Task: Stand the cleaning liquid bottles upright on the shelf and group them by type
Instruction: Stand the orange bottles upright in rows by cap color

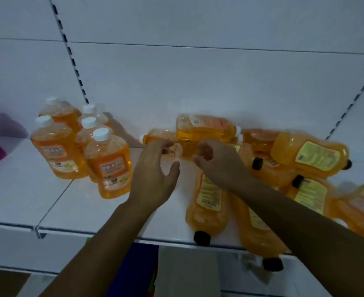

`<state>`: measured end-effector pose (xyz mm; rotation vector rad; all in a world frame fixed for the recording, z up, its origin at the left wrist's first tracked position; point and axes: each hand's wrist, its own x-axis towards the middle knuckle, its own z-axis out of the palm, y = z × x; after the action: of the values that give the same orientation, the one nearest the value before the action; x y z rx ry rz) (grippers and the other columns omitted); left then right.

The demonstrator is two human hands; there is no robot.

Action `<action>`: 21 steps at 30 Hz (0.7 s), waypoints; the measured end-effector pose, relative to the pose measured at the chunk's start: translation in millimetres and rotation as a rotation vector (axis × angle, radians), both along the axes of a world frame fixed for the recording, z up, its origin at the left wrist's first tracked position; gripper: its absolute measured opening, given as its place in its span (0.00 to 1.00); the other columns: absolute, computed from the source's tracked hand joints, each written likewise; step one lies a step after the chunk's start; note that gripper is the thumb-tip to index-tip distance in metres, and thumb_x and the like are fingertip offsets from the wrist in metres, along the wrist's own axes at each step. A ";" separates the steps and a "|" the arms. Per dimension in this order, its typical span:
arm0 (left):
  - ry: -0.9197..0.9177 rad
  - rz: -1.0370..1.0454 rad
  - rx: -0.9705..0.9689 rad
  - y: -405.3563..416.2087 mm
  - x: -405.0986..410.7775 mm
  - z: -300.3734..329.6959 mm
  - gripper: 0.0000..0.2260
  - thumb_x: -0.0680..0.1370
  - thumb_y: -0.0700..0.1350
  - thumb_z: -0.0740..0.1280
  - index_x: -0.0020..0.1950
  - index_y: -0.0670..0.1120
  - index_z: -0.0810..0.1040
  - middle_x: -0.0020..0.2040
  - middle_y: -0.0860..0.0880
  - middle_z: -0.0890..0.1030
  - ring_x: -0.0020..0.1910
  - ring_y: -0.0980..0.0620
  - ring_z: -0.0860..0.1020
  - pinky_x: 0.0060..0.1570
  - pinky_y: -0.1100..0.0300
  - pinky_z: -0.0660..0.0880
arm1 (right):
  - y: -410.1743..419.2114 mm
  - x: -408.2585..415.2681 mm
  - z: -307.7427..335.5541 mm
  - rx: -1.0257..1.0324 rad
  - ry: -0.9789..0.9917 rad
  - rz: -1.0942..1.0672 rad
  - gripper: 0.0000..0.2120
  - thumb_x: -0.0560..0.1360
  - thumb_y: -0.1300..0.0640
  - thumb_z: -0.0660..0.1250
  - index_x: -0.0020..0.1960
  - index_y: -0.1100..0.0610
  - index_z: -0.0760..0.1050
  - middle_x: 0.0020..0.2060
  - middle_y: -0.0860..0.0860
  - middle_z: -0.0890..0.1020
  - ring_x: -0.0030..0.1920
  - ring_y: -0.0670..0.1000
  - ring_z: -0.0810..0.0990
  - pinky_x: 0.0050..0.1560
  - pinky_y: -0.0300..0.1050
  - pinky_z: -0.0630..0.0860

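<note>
Your left hand spread, fingertips on a lying white-capped bottle; right hand curled, grip unclear. Five bottles upright left.

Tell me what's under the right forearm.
Two lying black-capped bottles pass under the right forearm, caps toward the shelf edge. Their covered parts and the shelf beneath cannot be seen.

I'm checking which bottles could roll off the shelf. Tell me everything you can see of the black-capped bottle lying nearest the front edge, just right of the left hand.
The black-capped bottle is clear plastic filled with orange liquid, with a yellow label facing up. It lies flat on the white shelf, cap toward the viewer, the cap at or slightly over the front lip. The right forearm crosses above its far end. Another lying bottle rests against its right side.
</note>
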<state>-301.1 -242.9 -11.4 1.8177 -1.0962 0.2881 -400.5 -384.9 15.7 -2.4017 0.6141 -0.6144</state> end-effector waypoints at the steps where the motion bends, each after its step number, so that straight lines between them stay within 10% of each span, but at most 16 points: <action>1: -0.070 0.005 0.058 -12.8 -0.8 2.6 0.20 0.73 0.43 0.70 0.64 0.45 0.73 0.59 0.48 0.77 0.58 0.50 0.75 0.56 0.55 0.73 | -7.9 -12.3 1.0 0.006 -0.018 -0.029 0.13 0.77 0.50 0.68 0.60 0.53 0.75 0.47 0.44 0.77 0.47 0.43 0.77 0.41 0.30 0.71; 7: -0.508 0.152 0.469 -94.5 3.9 21.2 0.35 0.72 0.65 0.53 0.73 0.47 0.65 0.74 0.42 0.66 0.74 0.39 0.61 0.70 0.42 0.59 | -41.4 -64.4 5.3 0.023 -0.089 -0.105 0.14 0.77 0.52 0.67 0.60 0.54 0.75 0.47 0.46 0.79 0.46 0.44 0.78 0.41 0.33 0.74; 10: -0.633 0.171 0.558 -119.8 12.6 18.5 0.32 0.73 0.59 0.68 0.73 0.47 0.65 0.71 0.42 0.69 0.72 0.37 0.63 0.69 0.39 0.59 | -52.5 -76.0 6.5 0.058 -0.097 -0.091 0.13 0.78 0.52 0.67 0.61 0.54 0.74 0.49 0.47 0.80 0.47 0.45 0.78 0.46 0.38 0.77; 16: -0.572 0.193 0.558 -118.4 21.8 21.8 0.32 0.76 0.53 0.70 0.76 0.48 0.61 0.74 0.44 0.68 0.73 0.39 0.64 0.69 0.38 0.60 | -62.4 -77.4 2.0 0.045 -0.081 -0.069 0.15 0.78 0.50 0.66 0.63 0.52 0.73 0.51 0.46 0.80 0.49 0.44 0.79 0.48 0.41 0.79; 21: -0.233 0.175 0.195 -91.6 10.9 48.1 0.28 0.79 0.54 0.66 0.75 0.46 0.63 0.68 0.43 0.74 0.64 0.42 0.74 0.60 0.41 0.72 | -60.5 -64.4 3.0 -0.056 -0.140 -0.062 0.19 0.77 0.48 0.66 0.67 0.50 0.69 0.55 0.46 0.79 0.49 0.44 0.78 0.45 0.39 0.77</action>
<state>-290.1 -334.5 36.7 2.0988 -1.1576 0.5233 -464.9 -445.4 18.7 -2.3743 0.6204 -0.8288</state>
